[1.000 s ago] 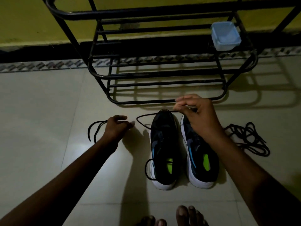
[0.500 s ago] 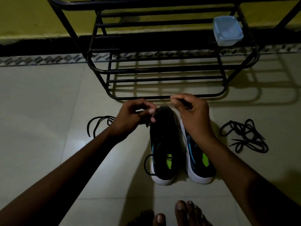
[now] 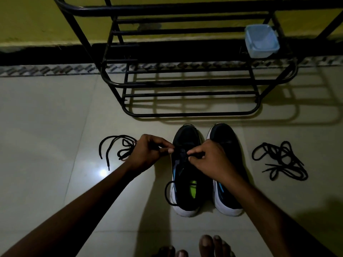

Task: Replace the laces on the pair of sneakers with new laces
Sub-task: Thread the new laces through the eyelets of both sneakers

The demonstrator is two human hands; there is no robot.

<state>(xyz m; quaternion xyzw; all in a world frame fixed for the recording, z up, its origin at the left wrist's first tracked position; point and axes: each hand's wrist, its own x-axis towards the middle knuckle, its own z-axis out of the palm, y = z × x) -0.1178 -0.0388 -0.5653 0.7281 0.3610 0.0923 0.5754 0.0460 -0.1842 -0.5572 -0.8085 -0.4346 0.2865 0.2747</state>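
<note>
Two black sneakers with white soles stand side by side on the tiled floor, toes pointing away: the left sneaker (image 3: 185,138) and the right sneaker (image 3: 225,136). My left hand (image 3: 148,154) pinches a black lace end at the left sneaker's lacing area. Over the same shoe, my right hand (image 3: 209,160) pinches another black lace end. A loop of that lace (image 3: 168,193) hangs out beside the left sneaker's heel. A loose black lace (image 3: 118,149) lies on the floor to the left, partly behind my left hand. Tangled black laces (image 3: 280,160) lie to the right.
A black metal shoe rack (image 3: 185,84) stands just beyond the sneakers against a yellow wall. A pale blue plastic container (image 3: 261,40) sits on its right side. My bare toes (image 3: 204,245) show at the bottom edge. Light floor tiles spread to both sides.
Both hands moved from the left sneaker's toe back toward me to its lacing area. The lace that stretched across the toe is now gathered between my fingertips.
</note>
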